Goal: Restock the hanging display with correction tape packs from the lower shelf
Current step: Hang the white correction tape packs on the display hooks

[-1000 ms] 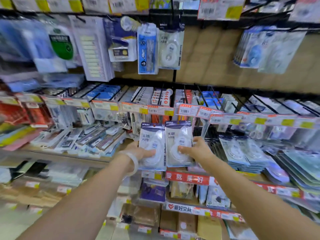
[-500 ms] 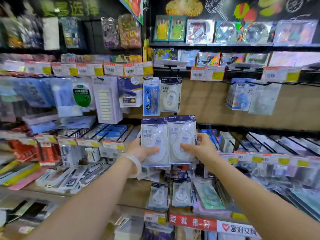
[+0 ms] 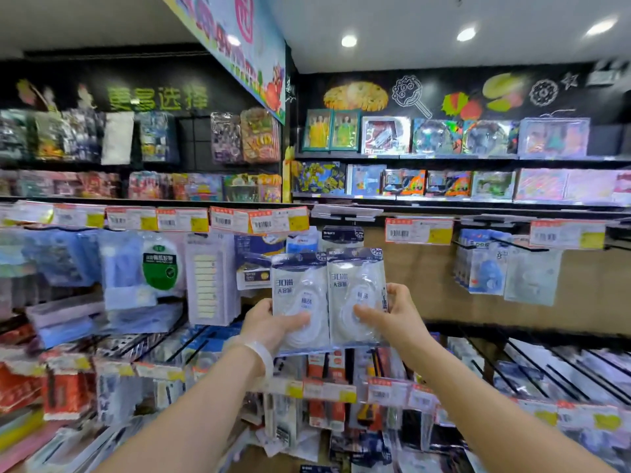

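Two clear blister packs of correction tape with dark blue headers are held side by side at chest height. My left hand (image 3: pixel 269 324) grips the lower left of the left pack (image 3: pixel 298 295). My right hand (image 3: pixel 392 315) grips the lower right of the right pack (image 3: pixel 355 291). Both packs stand upright, their edges touching. Just behind their tops, on a hook of the hanging display, a similar pack (image 3: pixel 341 235) shows only its header. The lower shelf lies below the view and is mostly hidden by my arms.
Price tags (image 3: pixel 259 220) line the rail above the hooks. Hanging blue tape packs (image 3: pixel 485 268) are to the right, white label packs (image 3: pixel 208 278) to the left. Bare black hooks (image 3: pixel 546 373) jut out at lower right. Toy boxes fill the top shelves.
Both hands have lifted the two packs from the lower shelf level up to the hanging hooks. The view has tilted upward, and the top shelves and ceiling now show.
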`<action>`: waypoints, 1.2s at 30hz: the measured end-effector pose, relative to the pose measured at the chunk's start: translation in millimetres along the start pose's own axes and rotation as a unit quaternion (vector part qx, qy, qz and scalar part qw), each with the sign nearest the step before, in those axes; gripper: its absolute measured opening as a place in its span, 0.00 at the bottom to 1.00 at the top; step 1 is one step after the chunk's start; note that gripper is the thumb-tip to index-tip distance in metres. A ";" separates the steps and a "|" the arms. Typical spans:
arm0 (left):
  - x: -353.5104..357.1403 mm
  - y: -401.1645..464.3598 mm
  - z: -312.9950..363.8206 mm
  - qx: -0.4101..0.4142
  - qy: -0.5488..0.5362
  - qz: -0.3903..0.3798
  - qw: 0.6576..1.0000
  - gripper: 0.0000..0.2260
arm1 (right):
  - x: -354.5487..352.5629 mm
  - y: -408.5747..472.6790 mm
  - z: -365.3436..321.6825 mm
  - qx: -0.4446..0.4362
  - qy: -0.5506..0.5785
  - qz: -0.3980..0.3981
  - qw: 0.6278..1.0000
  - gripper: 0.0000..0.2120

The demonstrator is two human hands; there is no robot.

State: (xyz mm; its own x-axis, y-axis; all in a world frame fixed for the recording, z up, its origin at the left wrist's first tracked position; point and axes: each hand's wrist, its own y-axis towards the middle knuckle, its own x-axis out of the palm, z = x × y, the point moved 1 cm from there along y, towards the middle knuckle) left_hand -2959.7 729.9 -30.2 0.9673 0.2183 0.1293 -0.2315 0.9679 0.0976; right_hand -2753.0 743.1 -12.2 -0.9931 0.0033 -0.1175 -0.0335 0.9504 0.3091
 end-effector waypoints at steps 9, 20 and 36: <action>-20.2 21.0 8.5 0.009 -0.020 0.026 0.999 0.13 | 22.6 31.8 -11.6 -0.019 -0.017 0.004 1.000 0.24; -27.1 38.5 0.4 -0.014 -0.004 0.002 1.000 0.18 | 32.3 60.7 4.4 -0.026 -0.034 0.033 0.999 0.22; -8.9 74.0 -16.7 -0.022 0.006 -0.039 0.999 0.19 | 42.5 125.0 34.7 0.001 -0.103 0.127 0.987 0.22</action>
State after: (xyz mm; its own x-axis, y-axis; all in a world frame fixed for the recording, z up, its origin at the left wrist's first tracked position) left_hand -2983.7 801.7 -40.7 0.9834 0.1426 0.1120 -0.1502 0.9867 0.0627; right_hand -2795.5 872.9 -11.3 -0.9258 0.3033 -0.2256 0.2129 0.9116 0.3517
